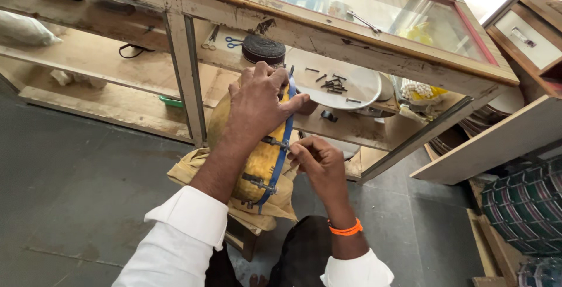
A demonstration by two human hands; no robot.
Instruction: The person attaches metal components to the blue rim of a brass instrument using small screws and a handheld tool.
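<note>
A worn wooden cabinet with a glass top stands on a dark grey floor; daylight enters top right.

I see white shirt sleeves with folded cuffs on both arms, an orange band around my right wrist, and dark trousers.
</note>
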